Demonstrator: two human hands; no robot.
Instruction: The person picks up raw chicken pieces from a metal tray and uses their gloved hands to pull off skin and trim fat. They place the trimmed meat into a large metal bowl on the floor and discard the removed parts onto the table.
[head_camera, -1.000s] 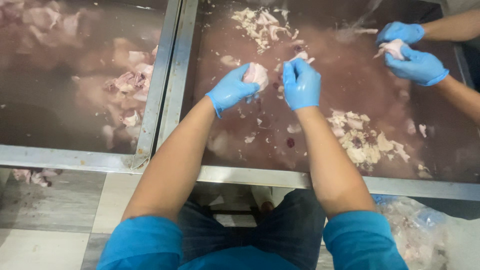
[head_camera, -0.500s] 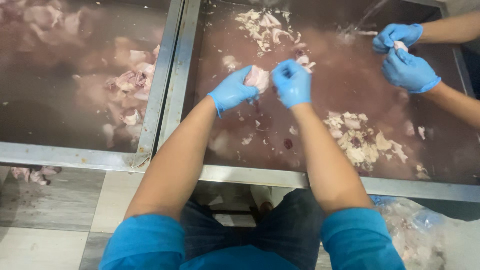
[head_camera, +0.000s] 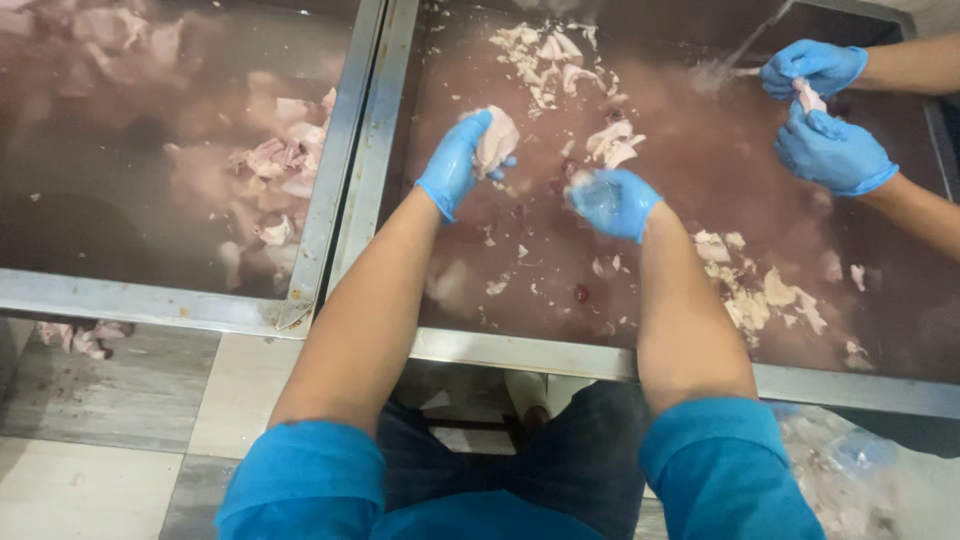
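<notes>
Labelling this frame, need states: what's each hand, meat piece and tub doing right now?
left hand: gloved, gripping a pale meat piece above the water.
right hand: gloved, closed, contents unclear.
right tub: full of murky reddish water, scraps floating.
left tub: full of cloudy water, meat pieces submerged.
co-worker's hands: gloved, working a small piece between them.

Just one camera here, strapped to the person's head and pointed steeply down over their own forearms and knees. It sat close above a steel sink (head_camera: 372, 150) with two basins, the right one filling most of the frame. The far right corner caught a co-worker's gloved hands (head_camera: 822, 110). With only one view, nothing overlapped with another.
</notes>
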